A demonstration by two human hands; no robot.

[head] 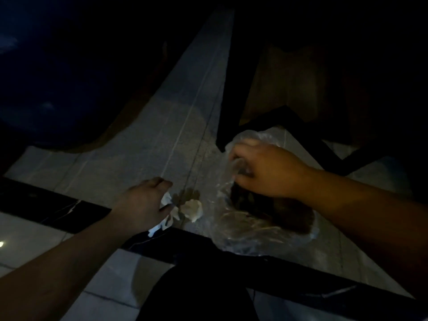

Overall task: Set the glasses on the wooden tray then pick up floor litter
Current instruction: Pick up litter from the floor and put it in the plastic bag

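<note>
Floor litter being gathered in dim light, with a clear bag held ready.

Crumpled white paper is gripped in the closed left hand, low over the tiled floor; a second crumpled wad lies on the floor just beside it, near a small dark stain. The mouth of a clear plastic bag, which already holds some dark matter, is pinched shut-fingered by the right hand. The paper is judged to be very light, soft and easily crushed, so it can be taken anywhere across its bulk with a loose pinch; nothing in it looks fragile or slippery. The bag film is judged thin and limp, best held at the rim so the opening is kept wide. Neither glasses nor wooden tray can be seen in this dark view.
</note>
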